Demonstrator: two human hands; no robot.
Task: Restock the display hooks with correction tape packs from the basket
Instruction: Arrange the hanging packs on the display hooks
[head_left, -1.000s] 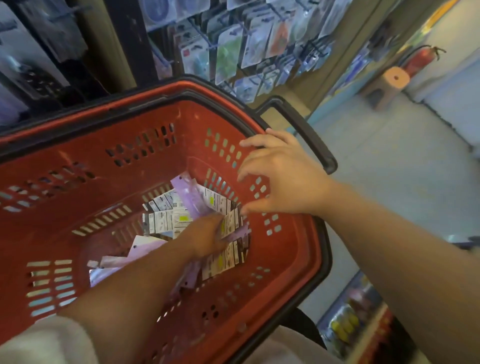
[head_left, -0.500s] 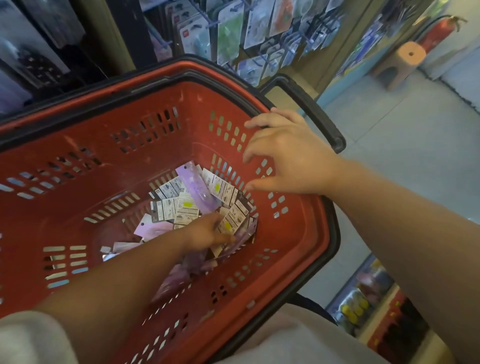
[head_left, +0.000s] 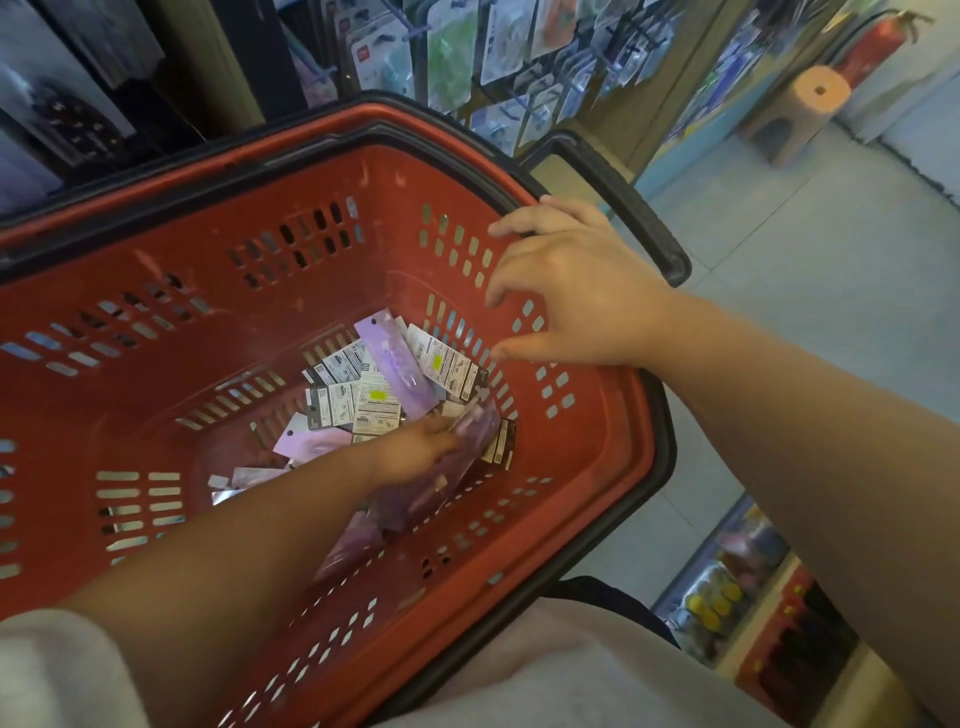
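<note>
A red basket (head_left: 171, 228) with a black rim sits in front of me. At its bottom lies a pile of several correction tape packs (head_left: 363, 395), some purple, some showing white printed backs. My left hand (head_left: 415, 452) reaches deep into the pile and its fingers curl round a blurred purple pack (head_left: 475, 431). My right hand (head_left: 582, 286) hovers over the basket's right wall with spread, relaxed fingers and holds nothing. Display hooks (head_left: 498, 47) hung with carded packs stand behind the basket's far rim.
The basket's black handle (head_left: 628, 208) juts out to the right behind my right hand. On the tiled floor at the upper right stand a stool (head_left: 810, 104) and a red fire extinguisher (head_left: 878, 41). A low shelf of goods (head_left: 753, 587) is at the lower right.
My left hand has shifted slightly right and down within the pile, onto the purple packs. My right hand stays over the right wall. The view has tilted up a little.
</note>
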